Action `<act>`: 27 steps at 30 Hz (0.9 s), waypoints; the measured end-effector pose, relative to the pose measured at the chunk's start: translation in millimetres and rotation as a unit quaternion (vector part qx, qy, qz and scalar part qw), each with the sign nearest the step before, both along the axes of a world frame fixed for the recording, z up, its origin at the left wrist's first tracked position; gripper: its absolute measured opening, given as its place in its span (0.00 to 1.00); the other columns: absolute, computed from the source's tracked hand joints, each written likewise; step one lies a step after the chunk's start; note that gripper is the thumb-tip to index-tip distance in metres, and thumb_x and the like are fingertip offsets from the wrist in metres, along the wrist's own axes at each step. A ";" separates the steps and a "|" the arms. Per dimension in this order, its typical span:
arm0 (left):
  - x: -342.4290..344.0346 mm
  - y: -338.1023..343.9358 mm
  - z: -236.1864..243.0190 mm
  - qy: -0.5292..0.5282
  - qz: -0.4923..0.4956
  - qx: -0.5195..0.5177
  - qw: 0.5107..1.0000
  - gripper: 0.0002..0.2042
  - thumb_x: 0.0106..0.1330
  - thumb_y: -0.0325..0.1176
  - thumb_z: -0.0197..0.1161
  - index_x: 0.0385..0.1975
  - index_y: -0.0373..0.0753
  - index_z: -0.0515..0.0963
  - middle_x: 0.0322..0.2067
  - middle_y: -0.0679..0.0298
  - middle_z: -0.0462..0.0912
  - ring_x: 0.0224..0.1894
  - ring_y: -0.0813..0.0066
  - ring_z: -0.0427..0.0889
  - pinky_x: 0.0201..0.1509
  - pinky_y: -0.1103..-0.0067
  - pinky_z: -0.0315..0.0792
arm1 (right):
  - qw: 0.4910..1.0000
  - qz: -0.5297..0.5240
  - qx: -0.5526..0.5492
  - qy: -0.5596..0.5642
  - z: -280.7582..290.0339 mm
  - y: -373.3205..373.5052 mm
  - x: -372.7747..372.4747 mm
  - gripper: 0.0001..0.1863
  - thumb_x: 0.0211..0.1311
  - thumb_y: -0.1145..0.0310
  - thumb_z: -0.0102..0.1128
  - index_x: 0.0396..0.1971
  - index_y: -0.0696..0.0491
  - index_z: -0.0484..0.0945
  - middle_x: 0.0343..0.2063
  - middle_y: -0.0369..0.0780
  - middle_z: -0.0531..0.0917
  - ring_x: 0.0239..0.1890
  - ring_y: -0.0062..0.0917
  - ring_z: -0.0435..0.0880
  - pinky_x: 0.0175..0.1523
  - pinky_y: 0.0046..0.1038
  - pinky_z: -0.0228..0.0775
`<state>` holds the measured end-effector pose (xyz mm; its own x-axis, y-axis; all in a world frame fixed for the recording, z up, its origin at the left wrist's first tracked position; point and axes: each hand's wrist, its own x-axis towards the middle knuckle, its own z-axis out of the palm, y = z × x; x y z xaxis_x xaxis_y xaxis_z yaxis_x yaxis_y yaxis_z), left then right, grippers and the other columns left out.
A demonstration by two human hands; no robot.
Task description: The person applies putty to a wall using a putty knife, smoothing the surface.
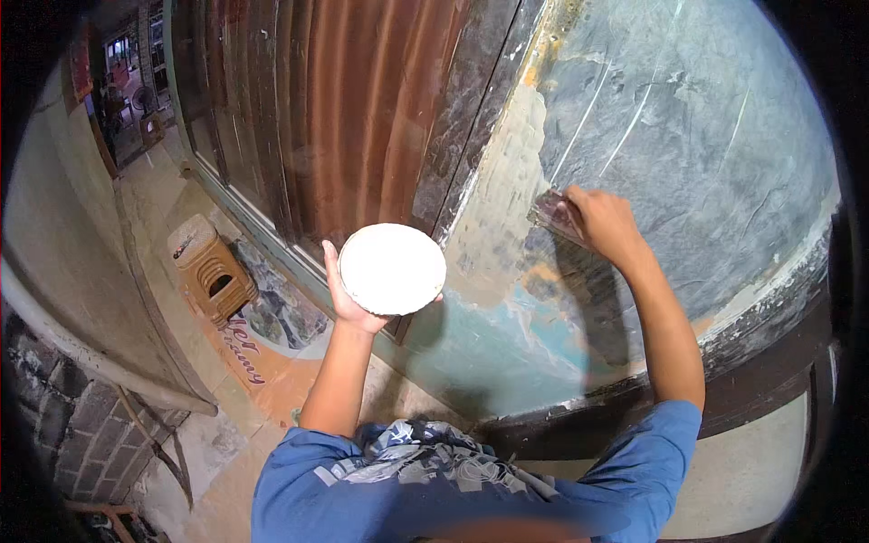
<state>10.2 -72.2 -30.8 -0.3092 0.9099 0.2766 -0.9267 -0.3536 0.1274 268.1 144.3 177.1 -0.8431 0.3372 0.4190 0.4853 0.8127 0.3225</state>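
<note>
Filler (pixel 498 217) on a mottled grey wall (pixel 715 172), a flat scraper at its edge

Grey-blue paint covers most of the wall, crossed by pale slanting streaks. The beige filler runs in a long rough strip down its left side, with turquoise and orange patches showing below. A dark band (pixel 769 389) borders the wall's lower edge. Left of the strip are a dark wooden post (pixel 471 118) and a brown ridged panel (pixel 362 100). Across the tiled floor (pixel 226 452), a plain pale wall (pixel 81 217) curves with the lens above a patch of grey blockwork (pixel 86 425); at far left, an opening shows a fan (pixel 143 98).

The right hand (pixel 602 222) grips the scraper (pixel 554 213), fingers closed round it, at the filler's right edge. The left hand (pixel 348 303) spreads wide beneath a round white thing (pixel 394 269), holding it up in front of the panel's lower end; glare hides whether it is hollow or full.

An orange-brown stool (pixel 213 271) stands on the floor at left, beside a printed sheet (pixel 281 317). A thin stick (pixel 163 448) leans near the blockwork. The right forearm and its shadow hide part of the wall.
</note>
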 end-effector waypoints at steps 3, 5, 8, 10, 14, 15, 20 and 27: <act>-1.0 -1.6 0.2 -0.017 -0.011 0.016 1.000 0.47 0.63 0.78 0.38 0.66 0.41 0.67 0.64 0.47 0.70 0.60 0.32 0.73 0.52 0.24 0.65 | 0.998 -0.012 0.035 0.055 22.4 9.2 -5.7 0.09 0.68 0.61 0.58 0.37 0.51 0.76 0.26 0.48 0.83 0.31 0.50 0.82 0.35 0.47 0.73; 0.5 -3.1 1.0 -0.008 0.007 -0.022 1.000 0.47 0.63 0.78 0.38 0.67 0.41 0.67 0.65 0.46 0.69 0.61 0.32 0.72 0.52 0.25 0.65 | 0.981 0.019 -0.006 0.193 40.8 11.9 -4.8 0.10 0.67 0.61 0.60 0.38 0.52 0.77 0.26 0.49 0.83 0.31 0.51 0.82 0.35 0.46 0.73; 1.3 -4.6 1.4 -0.005 0.008 -0.015 1.000 0.48 0.63 0.78 0.39 0.68 0.39 0.64 0.66 0.43 0.67 0.62 0.32 0.71 0.53 0.25 0.65 | 0.985 0.048 -0.055 0.155 34.6 1.9 0.0 0.11 0.67 0.61 0.61 0.38 0.53 0.77 0.26 0.49 0.83 0.32 0.51 0.82 0.36 0.46 0.72; 1.8 -2.6 -0.6 0.003 0.009 -0.007 1.000 0.48 0.63 0.78 0.39 0.68 0.39 0.64 0.66 0.43 0.66 0.62 0.32 0.70 0.53 0.25 0.65 | 0.997 0.034 -0.055 0.044 18.2 -0.5 3.5 0.11 0.67 0.61 0.60 0.37 0.53 0.76 0.25 0.49 0.82 0.31 0.51 0.81 0.36 0.47 0.72; 5.7 0.0 2.9 0.005 0.009 -0.009 1.000 0.48 0.63 0.78 0.39 0.68 0.39 0.64 0.67 0.43 0.66 0.63 0.31 0.70 0.52 0.24 0.64 | 0.999 -0.007 0.020 0.031 9.3 9.4 -3.0 0.11 0.69 0.60 0.58 0.37 0.52 0.76 0.25 0.50 0.81 0.31 0.51 0.81 0.35 0.48 0.71; 4.5 2.3 2.4 0.005 0.008 -0.010 1.000 0.48 0.63 0.78 0.39 0.68 0.39 0.64 0.67 0.43 0.66 0.63 0.31 0.70 0.52 0.24 0.64 | 0.999 -0.008 0.019 0.031 19.5 15.6 -6.3 0.11 0.69 0.60 0.58 0.37 0.52 0.76 0.25 0.50 0.81 0.31 0.51 0.81 0.35 0.48 0.71; 5.7 0.7 2.3 0.019 0.021 0.002 1.000 0.46 0.65 0.75 0.40 0.66 0.38 0.67 0.65 0.46 0.70 0.61 0.33 0.72 0.52 0.24 0.64 | 0.977 0.088 -0.057 0.183 61.6 8.4 -4.0 0.12 0.69 0.59 0.59 0.41 0.52 0.77 0.25 0.50 0.82 0.31 0.51 0.82 0.36 0.48 0.72; 10.1 5.3 12.2 0.014 0.010 0.000 1.000 0.45 0.66 0.75 0.40 0.66 0.37 0.68 0.63 0.45 0.72 0.60 0.35 0.74 0.55 0.30 0.67 | 0.998 -0.036 0.021 -0.049 15.7 10.1 0.0 0.10 0.70 0.59 0.56 0.38 0.50 0.76 0.25 0.51 0.82 0.32 0.52 0.82 0.36 0.49 0.72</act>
<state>20.3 -67.0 -18.6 -0.3196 0.9036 0.2852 -0.9152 -0.3723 0.1541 268.1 154.4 192.8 -0.8544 0.3831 0.3511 0.5073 0.7615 0.4034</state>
